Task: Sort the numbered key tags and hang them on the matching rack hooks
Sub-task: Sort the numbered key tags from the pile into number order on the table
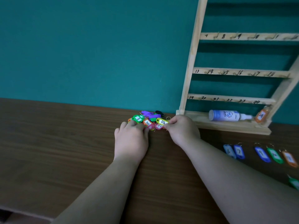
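Note:
A heap of coloured numbered key tags (pixel 149 119) lies on the brown table by the teal wall. My left hand (pixel 131 139) rests palm down at the heap's near left edge, fingertips touching the tags. My right hand (pixel 182 130) pinches a tag at the heap's right side, beside a yellow tag (pixel 162 121); which tag it grips is hard to tell. The wooden rack (pixel 226 73) stands at the right, with numbered rails and hooks. An orange tag marked 24 (pixel 260 116) hangs on its lowest rail.
A white spray bottle (pixel 226 115) lies on the rack's base. A row of sorted tags lies on the table at the right: two blue tags (pixel 234 151), a dark blue one (pixel 262 154), a green one (pixel 275 155), an orange one (pixel 289 158). Another green tag (pixel 294 183) sits at the right edge.

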